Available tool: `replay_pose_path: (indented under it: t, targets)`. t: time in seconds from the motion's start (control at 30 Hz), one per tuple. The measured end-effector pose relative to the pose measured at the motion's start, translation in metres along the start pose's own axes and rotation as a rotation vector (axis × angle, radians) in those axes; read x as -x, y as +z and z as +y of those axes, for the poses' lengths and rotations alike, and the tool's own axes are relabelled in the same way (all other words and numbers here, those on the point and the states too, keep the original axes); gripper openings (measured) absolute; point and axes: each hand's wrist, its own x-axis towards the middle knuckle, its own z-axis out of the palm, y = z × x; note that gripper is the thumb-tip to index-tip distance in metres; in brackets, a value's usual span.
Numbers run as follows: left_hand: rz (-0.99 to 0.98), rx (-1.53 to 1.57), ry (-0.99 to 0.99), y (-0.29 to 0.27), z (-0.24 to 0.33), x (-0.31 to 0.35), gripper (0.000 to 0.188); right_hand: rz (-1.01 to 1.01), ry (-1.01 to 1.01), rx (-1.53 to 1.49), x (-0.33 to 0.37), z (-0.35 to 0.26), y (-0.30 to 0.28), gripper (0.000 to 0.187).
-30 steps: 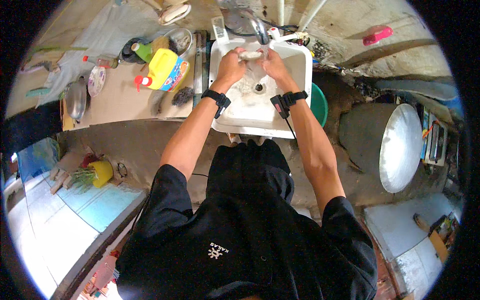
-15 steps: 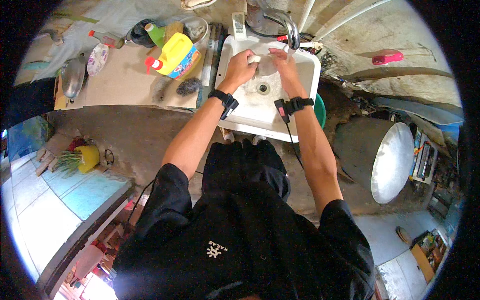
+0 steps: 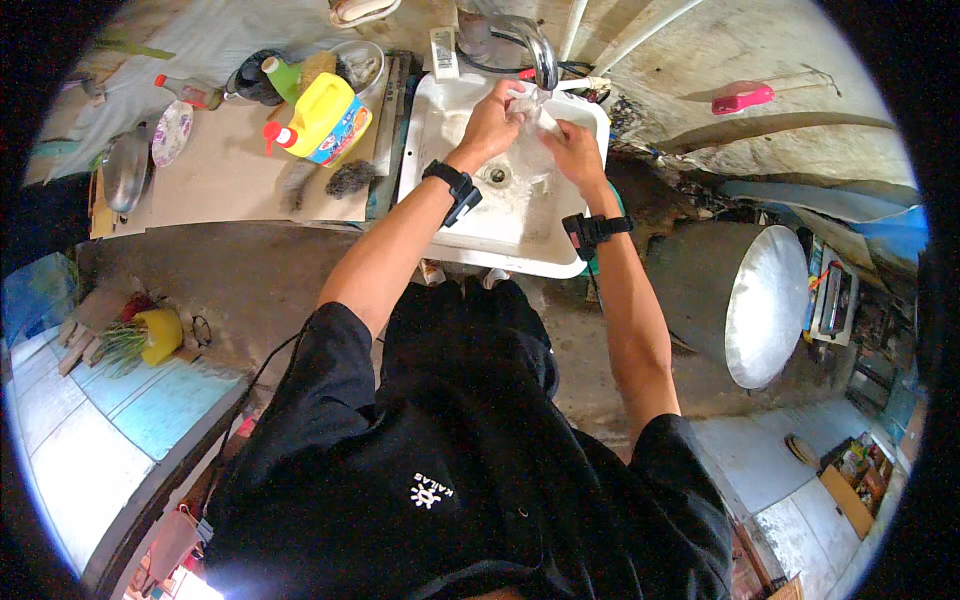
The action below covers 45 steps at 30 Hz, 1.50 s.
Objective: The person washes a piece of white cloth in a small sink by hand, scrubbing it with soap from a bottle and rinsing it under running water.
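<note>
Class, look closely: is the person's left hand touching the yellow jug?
No: the left hand is over the white sink, and the yellow jug sits apart on the tan counter.

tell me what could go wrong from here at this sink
The small whitish object between the left hand and right hand could slip and drop into the white rectangular sink, since both hold it above the basin.

The black device strapped to the right wrist is at the sink's edge, so it might get splashed or knock the rim.
</note>
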Motion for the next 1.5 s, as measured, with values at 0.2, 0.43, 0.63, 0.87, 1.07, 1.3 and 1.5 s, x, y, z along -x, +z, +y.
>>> replay_pose_path:
  t: [0.2,0.43,0.63,0.87,1.07,1.3,1.5]
  targets:
    - [0.087,-0.061,0.09,0.026,-0.046,0.03,0.051,0.08,0.001,-0.386,0.006,-0.028,0.029,0.039]
    - [-0.018,-0.02,-0.346,0.022,-0.076,0.036,0.053,0.078,0.022,-0.857,0.019,-0.032,0.039,0.04]
    - [0.078,-0.182,0.084,0.016,-0.029,0.037,0.059,-0.132,0.018,-0.557,0.021,-0.031,0.009,0.042]
    - [0.204,-0.26,0.146,0.007,0.007,0.036,0.031,0.074,-0.1,-0.338,0.022,-0.026,0.008,0.035]
    - [0.394,-0.432,0.451,0.017,0.02,0.053,0.027,0.089,0.482,-1.132,0.047,-0.042,0.022,0.039]
    - [0.328,-0.436,0.327,0.009,-0.006,0.089,0.05,0.067,0.263,-1.25,0.014,-0.047,0.032,0.032]
    - [0.257,-0.277,0.115,0.012,-0.023,0.088,0.046,0.124,0.303,-1.244,0.005,-0.055,0.033,0.031]
